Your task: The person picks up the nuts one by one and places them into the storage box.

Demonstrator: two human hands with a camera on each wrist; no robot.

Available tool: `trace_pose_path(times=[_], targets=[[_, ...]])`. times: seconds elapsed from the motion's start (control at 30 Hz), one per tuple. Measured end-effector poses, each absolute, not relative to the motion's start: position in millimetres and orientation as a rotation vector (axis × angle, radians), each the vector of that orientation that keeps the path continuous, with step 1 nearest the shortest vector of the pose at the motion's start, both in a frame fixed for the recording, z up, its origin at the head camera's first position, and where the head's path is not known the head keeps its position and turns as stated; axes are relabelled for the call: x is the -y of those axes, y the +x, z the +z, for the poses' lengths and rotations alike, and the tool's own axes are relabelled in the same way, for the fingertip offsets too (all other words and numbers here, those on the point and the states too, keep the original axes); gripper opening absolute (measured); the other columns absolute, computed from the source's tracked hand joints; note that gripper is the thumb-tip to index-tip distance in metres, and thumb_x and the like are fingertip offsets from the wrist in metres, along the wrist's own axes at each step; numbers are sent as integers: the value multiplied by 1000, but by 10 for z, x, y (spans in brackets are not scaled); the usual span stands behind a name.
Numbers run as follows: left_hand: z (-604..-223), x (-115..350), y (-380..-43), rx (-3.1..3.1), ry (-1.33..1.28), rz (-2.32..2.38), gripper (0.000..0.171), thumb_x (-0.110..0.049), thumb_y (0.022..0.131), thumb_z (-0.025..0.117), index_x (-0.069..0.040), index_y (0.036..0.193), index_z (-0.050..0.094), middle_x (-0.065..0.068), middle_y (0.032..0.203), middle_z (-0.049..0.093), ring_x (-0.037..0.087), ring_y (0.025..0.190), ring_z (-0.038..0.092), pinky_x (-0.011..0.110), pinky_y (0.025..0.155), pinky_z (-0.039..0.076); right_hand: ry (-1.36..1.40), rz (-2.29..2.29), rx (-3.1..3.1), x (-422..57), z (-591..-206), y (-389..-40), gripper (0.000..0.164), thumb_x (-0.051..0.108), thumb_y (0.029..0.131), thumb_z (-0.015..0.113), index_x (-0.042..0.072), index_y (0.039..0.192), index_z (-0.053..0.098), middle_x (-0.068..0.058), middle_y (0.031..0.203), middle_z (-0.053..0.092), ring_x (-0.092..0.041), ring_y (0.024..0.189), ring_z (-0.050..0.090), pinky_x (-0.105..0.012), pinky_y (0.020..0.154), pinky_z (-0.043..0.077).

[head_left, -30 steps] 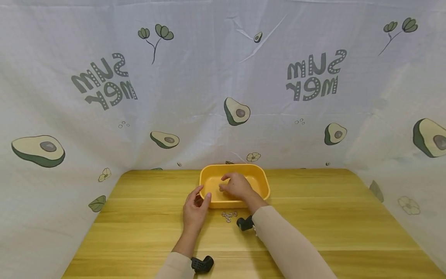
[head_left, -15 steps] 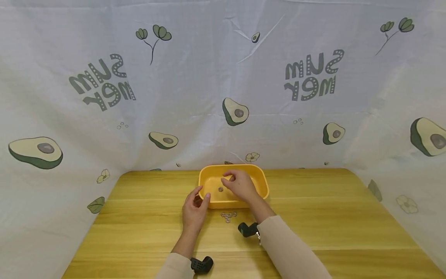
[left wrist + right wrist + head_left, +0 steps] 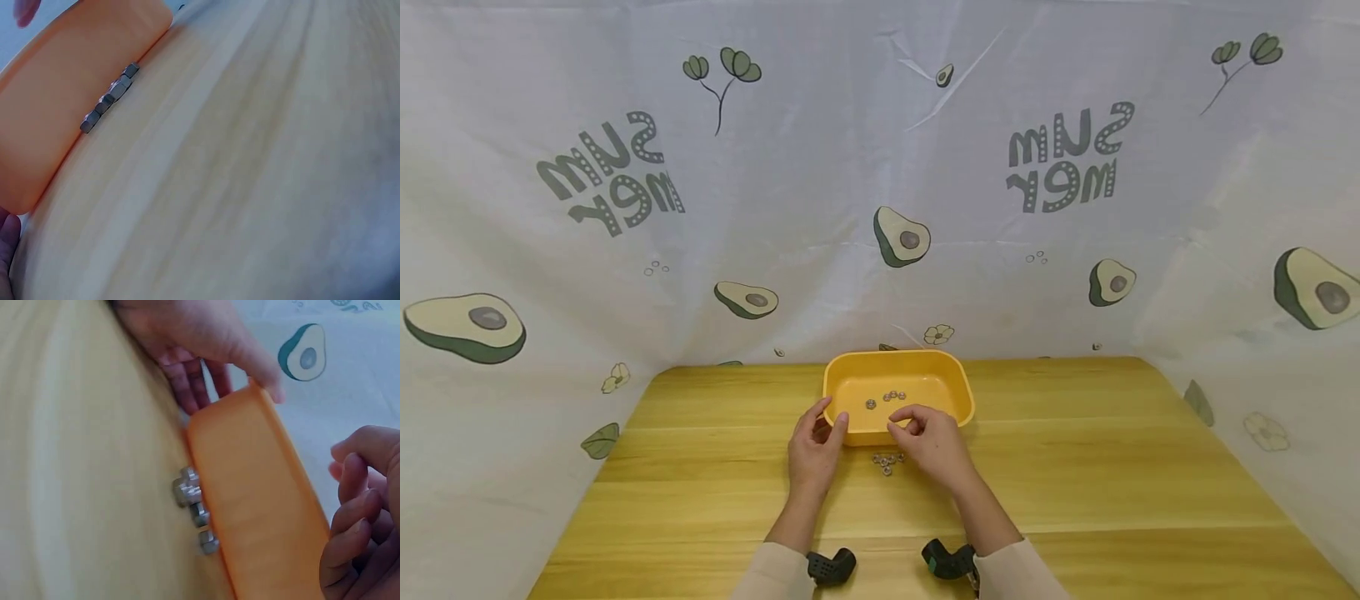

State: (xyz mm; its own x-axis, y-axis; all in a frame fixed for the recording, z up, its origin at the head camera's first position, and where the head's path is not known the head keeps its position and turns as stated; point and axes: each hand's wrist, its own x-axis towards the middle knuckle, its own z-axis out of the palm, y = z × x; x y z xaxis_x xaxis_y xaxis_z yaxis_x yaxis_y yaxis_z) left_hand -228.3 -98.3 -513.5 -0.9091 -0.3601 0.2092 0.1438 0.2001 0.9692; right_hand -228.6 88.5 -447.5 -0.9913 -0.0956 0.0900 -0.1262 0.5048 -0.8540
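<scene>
A yellow plastic bin (image 3: 958, 392) stands on the table, with several small metal hex nuts (image 3: 871, 404) lying on its floor. More metal nuts (image 3: 887, 471) sit in a small cluster on the table just in front of the bin; in the right wrist view the nuts (image 3: 187, 489) are right by its front wall. My left hand (image 3: 815, 454) holds the bin's front left corner, thumb at the rim and fingers along the outside. Over the front rim, my right hand (image 3: 931, 442) hovers with loosely bent fingers and nothing visible between them.
The bin rests near the back edge of the wooden table (image 3: 1112, 467). Behind it hangs a white cloth (image 3: 820, 167) printed with avocados. A black wrist device (image 3: 832, 568) is by the left sleeve, another black device (image 3: 947, 560) by the right.
My right hand has let go of a nut inside the bin and drawn back toward me, from over the bin's floor to its front rim. The left hand stays at the corner.
</scene>
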Motion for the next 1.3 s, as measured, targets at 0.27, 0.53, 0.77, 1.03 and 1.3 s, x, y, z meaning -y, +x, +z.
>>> trace_pose_path(times=[0.27,0.53,0.77,1.03,1.3], targets=[[-5158,980,-2275,2098,237,-1767,43,-30,94,76,-17,134,67,11,131,65,26,110,66,13,86,51,247,1427,2831,-1000,-4605,-2160,8,18,90,77,12,95,78,3,71,62,-12,64,53,-23,57,44],[-5143,982,-2269,2105,242,-1756,43,-30,95,75,-17,135,66,12,130,65,26,110,66,14,86,52,358,1172,2967,-1082,-4822,-2170,17,18,84,77,12,100,75,6,73,64,-9,62,54,-25,58,45],[-5159,999,-2260,2108,232,-1759,45,-29,95,75,-15,136,65,13,133,65,27,112,66,25,92,57,343,1131,2962,-1058,-4894,-2155,10,20,83,79,16,89,72,7,70,61,-9,62,52,-26,58,43],[-5152,991,-2254,2123,241,-1759,46,-31,94,75,-18,137,65,10,133,65,24,112,66,16,89,54,374,1100,2948,-1058,-4882,-2124,7,19,83,79,19,83,72,9,70,63,-6,63,53,-25,58,44],[-5137,975,-2252,2128,223,-1740,46,-31,95,74,-16,136,65,12,133,65,26,113,67,34,95,58,377,1079,2950,-1076,-4873,-2119,8,17,82,77,18,80,70,10,68,62,-5,62,54,-24,58,44]])
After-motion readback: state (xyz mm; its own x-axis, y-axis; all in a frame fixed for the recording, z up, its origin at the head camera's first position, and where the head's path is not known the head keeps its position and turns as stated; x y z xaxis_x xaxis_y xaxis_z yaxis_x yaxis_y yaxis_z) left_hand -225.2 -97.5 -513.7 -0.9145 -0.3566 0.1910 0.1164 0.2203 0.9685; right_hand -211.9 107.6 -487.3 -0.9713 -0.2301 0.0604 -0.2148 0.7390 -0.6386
